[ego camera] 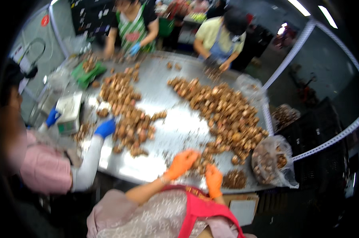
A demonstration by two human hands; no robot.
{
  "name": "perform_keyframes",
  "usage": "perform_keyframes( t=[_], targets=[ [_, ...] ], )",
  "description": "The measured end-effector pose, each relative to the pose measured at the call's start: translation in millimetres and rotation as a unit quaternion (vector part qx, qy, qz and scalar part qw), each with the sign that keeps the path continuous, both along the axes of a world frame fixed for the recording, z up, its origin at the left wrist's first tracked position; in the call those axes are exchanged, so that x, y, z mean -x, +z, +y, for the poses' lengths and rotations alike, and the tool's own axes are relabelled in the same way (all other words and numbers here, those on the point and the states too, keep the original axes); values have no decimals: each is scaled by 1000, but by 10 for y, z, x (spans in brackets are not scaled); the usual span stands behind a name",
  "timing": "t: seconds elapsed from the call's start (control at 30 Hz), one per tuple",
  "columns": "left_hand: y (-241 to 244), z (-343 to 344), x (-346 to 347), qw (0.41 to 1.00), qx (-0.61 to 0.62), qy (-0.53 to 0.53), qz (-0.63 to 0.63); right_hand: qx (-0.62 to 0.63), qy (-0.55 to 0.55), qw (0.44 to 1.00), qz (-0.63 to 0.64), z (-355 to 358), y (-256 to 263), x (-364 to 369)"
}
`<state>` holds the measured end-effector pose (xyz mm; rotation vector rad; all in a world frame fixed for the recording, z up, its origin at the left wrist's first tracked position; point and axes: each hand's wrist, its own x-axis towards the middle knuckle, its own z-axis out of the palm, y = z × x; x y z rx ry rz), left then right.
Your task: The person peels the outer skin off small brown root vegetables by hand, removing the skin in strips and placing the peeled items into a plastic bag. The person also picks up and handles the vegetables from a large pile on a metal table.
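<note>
My left hand [182,163], in an orange glove, reaches over the near edge of a metal table [176,119]. My right hand [214,180], gloved the same way, is just to its right. Between them lies a small cluster of knobbly brown root tubers [201,163], and the fingers of both hands are at it. Blur hides whether either hand grips one. A large heap of the same tubers [227,110] spreads beyond my hands to the right. Close by my right hand is a pile of dark brown scraps [234,179].
A clear plastic bag of tubers [269,160] stands at the right edge. Another tuber heap [126,110] lies left, beside a co-worker's blue-gloved hand [105,128] and a weighing scale [68,108]. A green bag [87,73] is farther back. Two people work across the table.
</note>
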<state>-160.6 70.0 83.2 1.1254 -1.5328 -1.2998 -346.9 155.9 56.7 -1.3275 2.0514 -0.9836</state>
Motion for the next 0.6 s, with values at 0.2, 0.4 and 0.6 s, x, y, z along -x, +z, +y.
perform_keyframes(
  t=[0.2, 0.4, 0.6],
  targets=[
    [-31, -588, -821, 967, 12, 230, 107, -49, -152, 885, -437, 304, -153, 313],
    [-444, -1622, -2052, 904, 149, 400, 13, -25, -177, 776, -605, 334, -120, 591],
    [-1201, -2059, -2784, 914, -8, 361, -185, 161, -274, 680, -661, 228, 205, 1265]
  ],
)
